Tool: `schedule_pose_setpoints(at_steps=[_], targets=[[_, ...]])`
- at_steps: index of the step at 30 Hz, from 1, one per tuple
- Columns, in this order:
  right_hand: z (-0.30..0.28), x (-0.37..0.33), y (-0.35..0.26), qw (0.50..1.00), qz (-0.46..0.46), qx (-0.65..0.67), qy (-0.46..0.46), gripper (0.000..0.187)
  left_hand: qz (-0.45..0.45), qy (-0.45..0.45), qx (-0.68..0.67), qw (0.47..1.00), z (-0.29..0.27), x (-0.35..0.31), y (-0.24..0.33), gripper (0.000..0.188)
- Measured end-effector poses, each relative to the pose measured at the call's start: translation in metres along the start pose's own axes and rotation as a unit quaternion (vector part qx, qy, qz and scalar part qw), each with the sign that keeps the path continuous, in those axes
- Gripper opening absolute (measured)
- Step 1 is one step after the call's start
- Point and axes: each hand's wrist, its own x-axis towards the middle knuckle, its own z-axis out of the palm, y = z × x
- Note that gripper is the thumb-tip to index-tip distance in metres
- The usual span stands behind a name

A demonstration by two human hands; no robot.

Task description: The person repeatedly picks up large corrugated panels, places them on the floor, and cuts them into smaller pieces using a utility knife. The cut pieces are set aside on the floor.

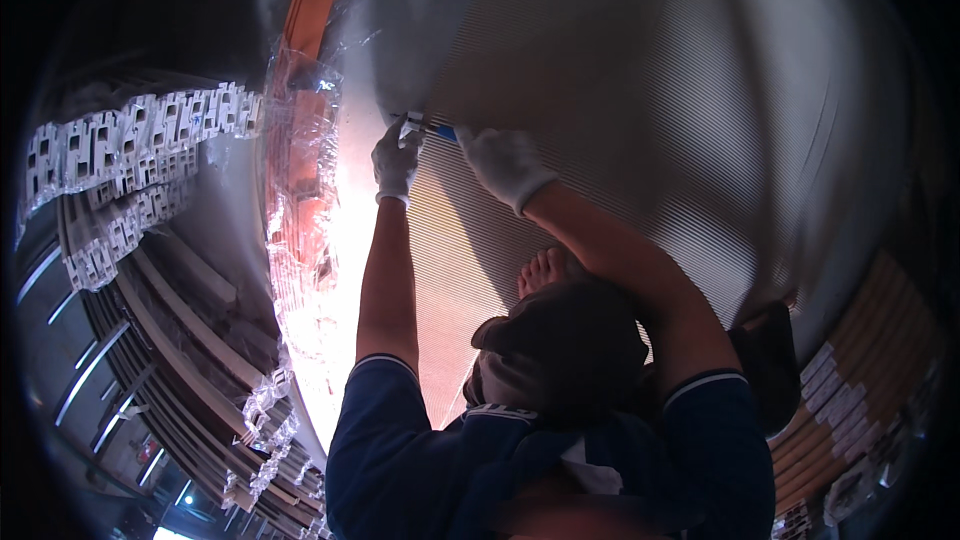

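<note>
My left hand [397,165], in a white knitted glove, pinches a small whitish block-like piece [412,124] near the edge of a ribbed sheet [470,250]. From the right, my gloved right hand [503,165] is closed on a slim blue tool [446,133]. Its tip points at the small piece, but whether it touches cannot be made out. The tool's exact kind is too small to tell. Below my hands, the toes of a bare foot [542,270] show on the ribbed surface.
An orange beam [315,0], partly wrapped in clear plastic, runs along the left of the sheet. Stacked pale hollow profiles [130,140] and long bars [185,310] lie farther left. Brown lengths with white ends or labels [835,395] are piled at right. Bright light floods the sheet's left edge.
</note>
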Motion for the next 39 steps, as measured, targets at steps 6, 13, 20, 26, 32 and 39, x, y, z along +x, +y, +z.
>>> schedule_pose_setpoints(at_steps=[6,13,20,26,32,39], targets=[[-0.012,-0.021,0.015,0.995,0.018,0.051,-0.083,0.033,0.010,0.004,-0.013,1.000,0.004,0.006,-0.011,0.046],[-0.029,-0.061,0.039,0.991,0.038,0.028,-0.128,0.041,0.001,-0.018,-0.098,0.995,0.008,0.013,-0.026,0.049],[-0.044,-0.114,0.069,0.986,0.065,0.003,-0.152,0.041,0.001,-0.021,-0.107,0.994,0.004,0.009,-0.016,0.047],[-0.059,-0.160,0.096,0.983,0.076,-0.031,-0.166,0.041,0.051,-0.009,-0.045,0.998,-0.002,0.007,-0.012,0.045],[-0.072,-0.216,0.129,0.967,0.102,-0.088,-0.216,0.043,0.048,-0.014,-0.071,0.996,0.002,0.009,-0.015,0.045],[-0.091,-0.311,0.179,0.960,0.128,-0.133,-0.209,0.042,0.085,0.007,0.069,0.994,-0.005,-0.002,0.014,0.048]])
